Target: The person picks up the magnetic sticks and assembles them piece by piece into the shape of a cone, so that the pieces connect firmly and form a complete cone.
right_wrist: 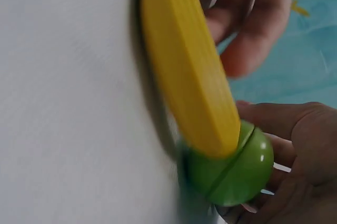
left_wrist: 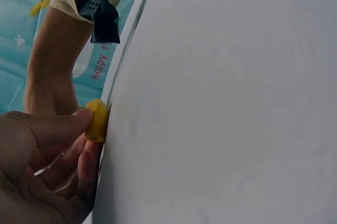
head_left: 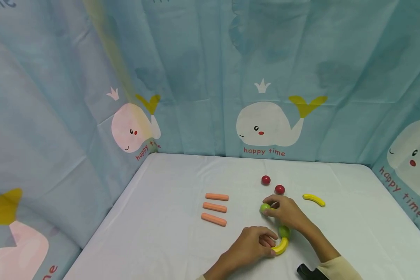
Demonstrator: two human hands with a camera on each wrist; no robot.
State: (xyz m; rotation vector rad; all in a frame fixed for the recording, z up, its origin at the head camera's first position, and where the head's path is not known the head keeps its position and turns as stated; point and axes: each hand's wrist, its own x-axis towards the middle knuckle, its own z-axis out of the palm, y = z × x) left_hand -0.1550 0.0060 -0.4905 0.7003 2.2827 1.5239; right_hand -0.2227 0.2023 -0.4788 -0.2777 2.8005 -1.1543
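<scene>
My left hand pinches the near end of a curved yellow toy banana between thumb and fingers; the left wrist view shows the thumb against the banana's tip. Beyond the banana's other end sits a green round toy fruit, which in the right wrist view is shiny with a seam. Farther back, my right hand holds another green round toy fruit at the table between thumb and fingertips. Its far side is partly covered by the fingers.
Two red balls lie behind the right hand. A second toy banana rests to its right. Three orange sausage-like sticks line up on the left of the white table. A blue whale-print curtain surrounds the table.
</scene>
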